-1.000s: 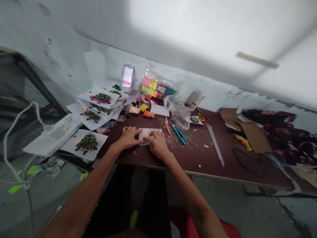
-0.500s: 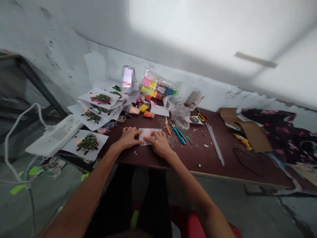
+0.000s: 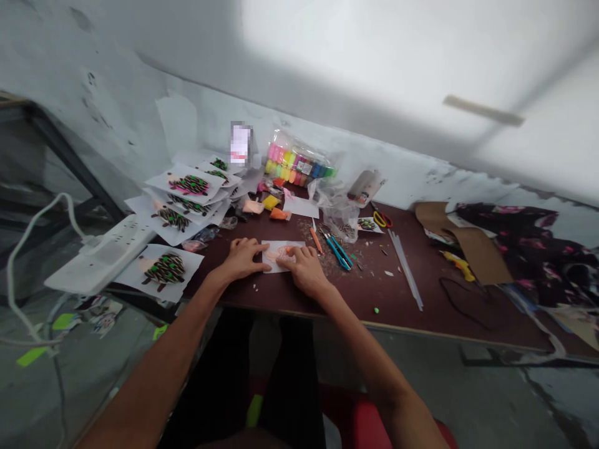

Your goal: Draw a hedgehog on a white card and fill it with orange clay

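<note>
- Head cam: we look down on a dark red work table, hands at 6 o'clock.
- L hand: open, flat on a white paper card, not gripping.
- R hand: fingertips down on peach clay on the card; can't tell if pinching.
- Card sits between both hands, mid-table.
- From card, 3 o'clock: teal-handled cutters, orange tool just beside.
- 2 o'clock: red scissors.
- 12 o'clock: bag of colored clay packs.
- 9 o'clock: clay hedgehog card, more in a pile behind it.
- Further 9 o'clock: white power strip at table edge.
</note>
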A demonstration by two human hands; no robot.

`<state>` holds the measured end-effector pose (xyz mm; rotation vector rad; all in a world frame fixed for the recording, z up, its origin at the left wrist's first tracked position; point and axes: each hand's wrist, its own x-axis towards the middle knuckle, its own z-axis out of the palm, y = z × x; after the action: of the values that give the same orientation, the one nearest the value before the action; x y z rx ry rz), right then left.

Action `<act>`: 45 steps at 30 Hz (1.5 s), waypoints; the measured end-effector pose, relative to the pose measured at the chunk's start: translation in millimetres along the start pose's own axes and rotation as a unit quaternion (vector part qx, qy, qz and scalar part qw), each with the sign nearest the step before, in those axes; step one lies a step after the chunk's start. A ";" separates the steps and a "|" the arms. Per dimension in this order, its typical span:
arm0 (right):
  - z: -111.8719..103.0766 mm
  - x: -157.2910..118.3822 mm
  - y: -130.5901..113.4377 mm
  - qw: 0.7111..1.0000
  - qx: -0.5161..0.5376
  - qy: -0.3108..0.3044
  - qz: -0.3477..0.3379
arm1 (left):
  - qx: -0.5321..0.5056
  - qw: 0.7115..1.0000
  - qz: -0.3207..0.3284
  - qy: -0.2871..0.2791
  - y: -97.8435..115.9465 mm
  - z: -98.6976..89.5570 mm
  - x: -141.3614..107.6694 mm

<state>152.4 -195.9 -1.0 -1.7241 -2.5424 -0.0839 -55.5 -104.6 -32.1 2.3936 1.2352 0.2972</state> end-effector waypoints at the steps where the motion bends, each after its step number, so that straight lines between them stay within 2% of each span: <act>1: -0.1 -0.5 0.7 1.000 -0.004 -0.001 0.001 | 0.000 1.000 -0.001 -0.001 0.1 -0.1 -0.1; 8: -4.6 -4.4 0.2 0.999 -0.003 0.029 0.021 | -0.004 1.000 0.004 -0.002 0.8 -0.7 -0.5; 14: -0.1 -0.3 -5.0 1.000 -0.007 0.011 -0.024 | 0.006 1.000 0.003 -0.003 1.0 -0.4 -0.6; 22: 1.5 -1.8 2.1 1.000 0.014 0.000 -0.004 | 0.014 1.000 0.009 0.000 -0.3 0.7 -0.6; 26: 4.2 -5.0 5.5 0.999 0.031 0.025 0.011 | 0.005 1.000 0.020 0.009 -1.0 1.6 -1.2; 33: 6.2 -8.4 17.0 0.986 0.078 0.122 0.084 | 0.004 0.999 0.033 -0.003 -3.1 0.8 4.4; 40: 7.8 -18.3 26.0 0.979 0.071 0.129 0.139 | -0.005 0.998 0.057 -0.006 -6.2 -1.6 17.6; 45: 9.4 -19.7 24.4 0.978 0.080 0.139 0.135 | -0.029 0.998 0.055 0.008 -7.6 0.0 20.1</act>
<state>182.1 -204.3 -11.9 -1.8291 -2.0434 -0.0954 -49.4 -84.3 -35.8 2.4185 1.0888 0.3813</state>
